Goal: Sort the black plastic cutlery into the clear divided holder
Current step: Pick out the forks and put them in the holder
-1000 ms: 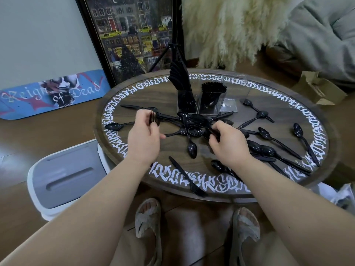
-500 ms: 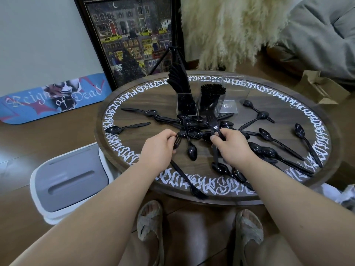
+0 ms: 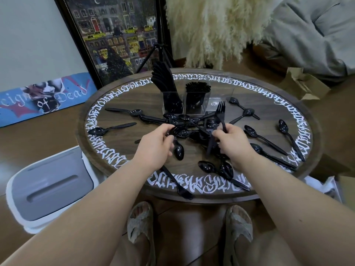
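- Presently, your right hand [image 3: 233, 141] pinches a black plastic fork [image 3: 220, 117], tines raised, just in front of the clear divided plastic holder [image 3: 194, 101], presumably for dropping in.
- Your left hand [image 3: 155, 144] curls into the tangled black plastic spoons [image 3: 184, 127] near the holder; whether it grips one, you cannot tell.
- The holder's right compartment is hard to make out.

On the round table [image 3: 119, 104], the clear holder [image 3: 185, 101] stands at the far side with knives and forks upright in it. Just before the holder, the right hand [image 3: 233, 143] grips a fork [image 3: 221, 114], tines up, while the left hand [image 3: 155, 148] pinches a piece in the spoon pile [image 3: 184, 129].
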The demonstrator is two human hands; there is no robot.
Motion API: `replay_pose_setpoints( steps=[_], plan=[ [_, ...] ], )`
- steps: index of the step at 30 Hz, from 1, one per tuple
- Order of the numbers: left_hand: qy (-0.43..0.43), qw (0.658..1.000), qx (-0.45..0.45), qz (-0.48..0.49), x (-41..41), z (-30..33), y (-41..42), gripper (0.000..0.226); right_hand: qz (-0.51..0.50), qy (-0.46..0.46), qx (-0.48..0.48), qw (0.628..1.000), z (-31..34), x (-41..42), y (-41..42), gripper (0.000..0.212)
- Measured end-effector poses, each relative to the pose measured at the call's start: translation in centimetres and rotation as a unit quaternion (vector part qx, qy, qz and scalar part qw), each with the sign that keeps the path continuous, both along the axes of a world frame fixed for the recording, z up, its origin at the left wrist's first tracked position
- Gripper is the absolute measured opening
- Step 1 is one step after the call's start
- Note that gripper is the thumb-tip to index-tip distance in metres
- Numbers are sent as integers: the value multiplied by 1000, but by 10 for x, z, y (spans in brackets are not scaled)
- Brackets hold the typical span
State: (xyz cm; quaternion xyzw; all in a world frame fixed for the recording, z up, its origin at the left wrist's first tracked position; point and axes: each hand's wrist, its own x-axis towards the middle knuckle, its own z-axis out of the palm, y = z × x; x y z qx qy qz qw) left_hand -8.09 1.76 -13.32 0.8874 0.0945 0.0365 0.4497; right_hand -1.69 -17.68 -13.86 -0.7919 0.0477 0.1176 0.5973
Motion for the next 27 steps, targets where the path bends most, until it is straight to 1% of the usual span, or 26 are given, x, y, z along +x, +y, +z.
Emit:
replay_pose_setpoints(
  steps=[3, 5, 7, 9, 13, 15, 18, 20, 22, 23, 25, 27],
  plan=[
    [-10, 1000, 26, 9, 3, -1, -5, 30, 18, 19, 44, 999, 4, -2, 5, 21],
    [3, 1000, 23, 4, 6, -1, -11, 33, 39, 50, 92, 994, 6, -6, 12, 20],
    [22, 999, 28, -33, 6, -2, -18, 30, 59, 74, 129, 987, 9, -11, 19, 18],
    [37, 995, 46, -80, 5, -3, -21, 24, 68, 86, 139, 984, 9, -13, 23, 19],
    [43, 987, 97, -117, 5, -3, -19, 37, 73, 113, 157, 978, 8, -15, 21, 18],
    [43, 986, 100, -123, 5, -1, -17, 38, 74, 105, 146, 981, 9, -15, 20, 14],
    [56, 985, 96, -132, 3, -2, -15, 40, 12, 53, 131, 990, 8, -8, 18, 14],
    [67, 984, 98, -135, 2, -4, -14, 42, -12, 14, 98, 995, 5, -1, 15, 15],
    [66, 986, 91, -120, 4, -6, -14, 42, -13, -13, 57, 998, 4, 3, 11, 15],
    [59, 991, 77, -97, 4, -5, -13, 42, -12, -14, 52, 998, 4, 3, 9, 15],
    [33, 997, 57, -35, 6, -3, -11, 41, 2, 4, 65, 998, 6, 3, 6, 15],
    [14, 998, 56, 7, 8, -2, -7, 36, 32, 22, 82, 996, 9, 0, 7, 14]
  ],
)
